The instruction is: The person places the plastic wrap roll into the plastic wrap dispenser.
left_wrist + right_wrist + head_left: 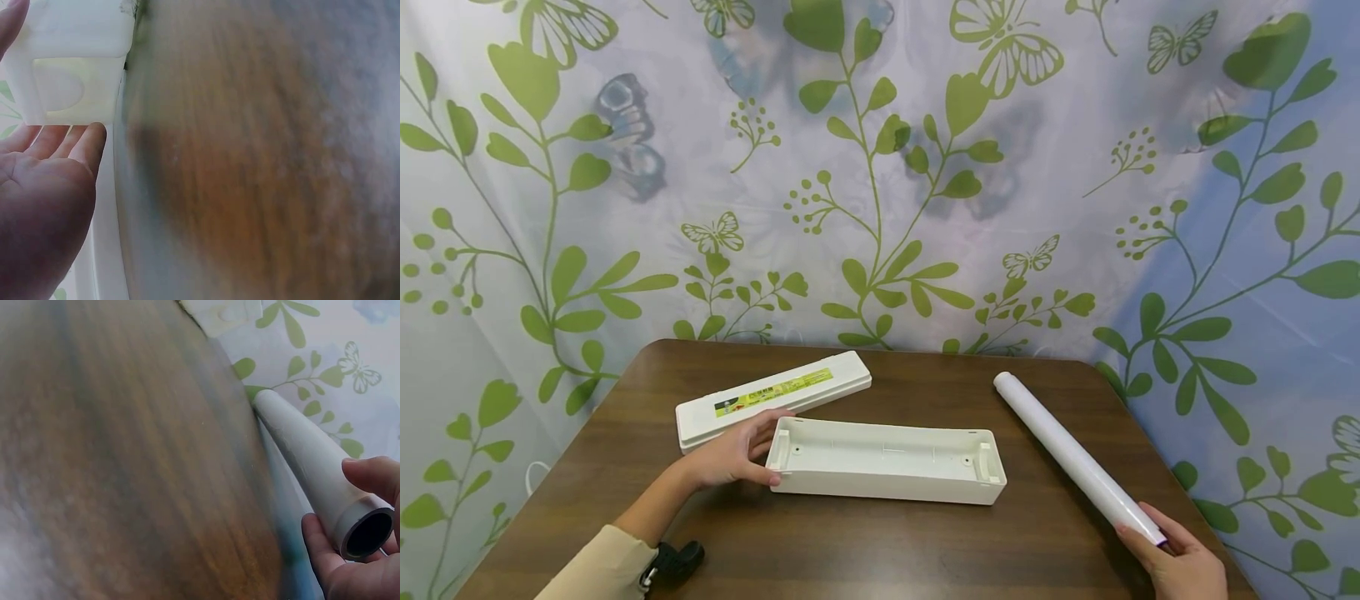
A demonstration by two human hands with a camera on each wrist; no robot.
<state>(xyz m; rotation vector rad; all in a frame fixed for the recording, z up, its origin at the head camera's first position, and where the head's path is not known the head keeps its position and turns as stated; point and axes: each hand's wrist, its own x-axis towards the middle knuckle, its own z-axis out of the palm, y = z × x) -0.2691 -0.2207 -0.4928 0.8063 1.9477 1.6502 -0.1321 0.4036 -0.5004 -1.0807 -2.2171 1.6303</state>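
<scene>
Box and Roll Each Found Gripped at One End

The left hand (737, 454) gripped the left end of a white box (887, 483), thumb at the near corner and fingers bent behind the end wall. The box stood on the brown table (887, 550), near its middle, with its open side up and its long wall toward the person. The right hand (1187, 558) held the near end of a white roll (1078, 458), thumb on one side and fingers on the other. The roll slanted away to the right of the box, well apart from it; its near end was hollow. Whether the held end touched the table could not be told. A white lid (846, 367) lay behind and left of the box, its yellow-green label (773, 392) upward. A leaf-patterned curtain (880, 208) hung behind the table.
</scene>
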